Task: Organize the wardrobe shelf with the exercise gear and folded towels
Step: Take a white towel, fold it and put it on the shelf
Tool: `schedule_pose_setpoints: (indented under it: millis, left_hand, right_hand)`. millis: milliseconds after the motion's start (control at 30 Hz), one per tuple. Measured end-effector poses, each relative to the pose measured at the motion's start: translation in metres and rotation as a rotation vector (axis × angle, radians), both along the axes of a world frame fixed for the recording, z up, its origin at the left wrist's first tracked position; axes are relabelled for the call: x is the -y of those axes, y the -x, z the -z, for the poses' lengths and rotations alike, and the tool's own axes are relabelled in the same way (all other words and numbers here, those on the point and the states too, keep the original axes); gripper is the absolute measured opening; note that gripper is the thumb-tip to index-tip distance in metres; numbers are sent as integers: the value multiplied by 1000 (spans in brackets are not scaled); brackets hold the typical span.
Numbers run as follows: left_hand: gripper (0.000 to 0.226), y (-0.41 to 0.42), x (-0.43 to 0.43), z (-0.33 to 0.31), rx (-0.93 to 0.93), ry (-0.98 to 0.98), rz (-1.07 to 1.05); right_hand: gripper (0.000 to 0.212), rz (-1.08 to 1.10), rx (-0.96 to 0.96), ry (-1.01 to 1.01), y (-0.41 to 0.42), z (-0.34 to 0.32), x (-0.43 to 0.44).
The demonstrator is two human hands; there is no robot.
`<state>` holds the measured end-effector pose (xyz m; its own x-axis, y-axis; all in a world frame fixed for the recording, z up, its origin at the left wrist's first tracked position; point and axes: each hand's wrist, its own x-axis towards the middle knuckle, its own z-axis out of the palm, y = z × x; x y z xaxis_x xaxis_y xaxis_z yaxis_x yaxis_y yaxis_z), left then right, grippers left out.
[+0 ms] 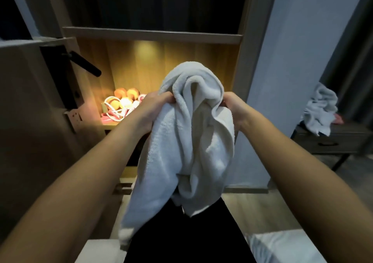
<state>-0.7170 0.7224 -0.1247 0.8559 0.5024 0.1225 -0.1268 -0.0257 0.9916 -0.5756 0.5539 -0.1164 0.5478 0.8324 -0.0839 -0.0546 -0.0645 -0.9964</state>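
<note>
both bare forearms stretch forward, left hand [149, 110] and right hand [235, 109] level, fingers curled gripping the towel [187, 145].

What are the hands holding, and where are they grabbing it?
Both hands, left hand and right hand, grip one white towel near its bunched top, one on each side.

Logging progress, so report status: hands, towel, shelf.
Left hand and right hand both grip white towel, unfolded, hanging. Exercise gear heaped at left of lit shelf. Shelf's right part hidden behind towel.

white towel [181, 133], orange balls [126, 95], pink-white rope [119, 113]
</note>
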Motion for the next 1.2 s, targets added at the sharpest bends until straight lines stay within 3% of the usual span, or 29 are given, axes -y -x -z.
schedule_pose_setpoints:
  millis: [167,267,400,633,733,767,867,933,1100,1200]
  left_hand:
    - [36,-2,-2,-16,-105,23,80]
    - [18,-5,-2,-44,-7,42,150]
    - [21,-13,0,-107,29,-78,95]
    - [17,-6,16,-198,124,-169,114]
    - [18,-3,20,-215,207,-156,118]
    - [18,-3,21,-211,212,-149,120]
    - [22,-9,20,-165,182,-29,138]
    - [24,-18,19,-110,100,92,142]
    - [25,-32,17,36,-285,345,99]
    - [70,-40,14,105,-512,357,42]
  right_hand:
    - [21,-3,166,128,-7,-10,-6]
    - [19,-91,118,5,-17,-32,-2]
    - [25,-47,160,-128,-26,-87,-8]
    - [10,-25,151,-350,-16,-172,-5]
    - [64,2,185,-381,-14,-192,-3]
    - [61,6,180,-386,-11,-189,-2]
    - [12,33,53,-354,-8,-146,-2]
    - [21,37,-92,-250,-5,-92,-3]
    - [15,93,-413,32,5,50,1]
    - [18,136,-502,205,2,121,0]
